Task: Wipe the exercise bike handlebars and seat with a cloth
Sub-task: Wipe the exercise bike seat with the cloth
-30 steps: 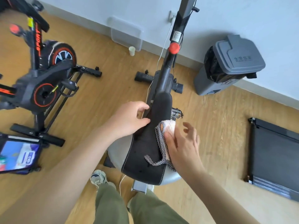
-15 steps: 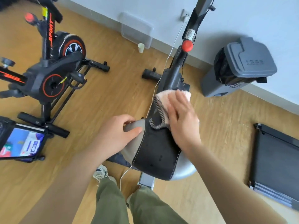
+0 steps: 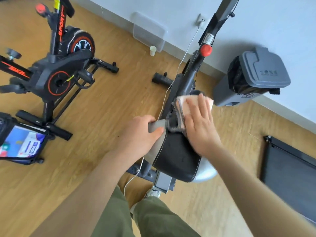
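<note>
The black and grey seat (image 3: 176, 156) of the grey exercise bike (image 3: 188, 79) fills the middle of the view. A pale pink cloth (image 3: 184, 104) with a dark checked edge lies over the seat's narrow front end. My right hand (image 3: 200, 127) presses flat on the cloth with straight, spread fingers. My left hand (image 3: 138, 135) grips the seat's grey left edge, thumb on top. The handlebars are out of view above the bike's upright post.
A second black and red exercise bike (image 3: 56, 72) stands at the left, with a lit tablet (image 3: 20, 146) on a stand below it. A grey lidded bin (image 3: 253, 77) sits by the wall at right. A black treadmill (image 3: 290, 159) lies at far right. A paper cup (image 3: 152, 50) stands near the wall.
My right hand has slid the cloth forward along the seat from its middle to its narrow front end. My left hand has shifted to grip the seat's grey left edge.
</note>
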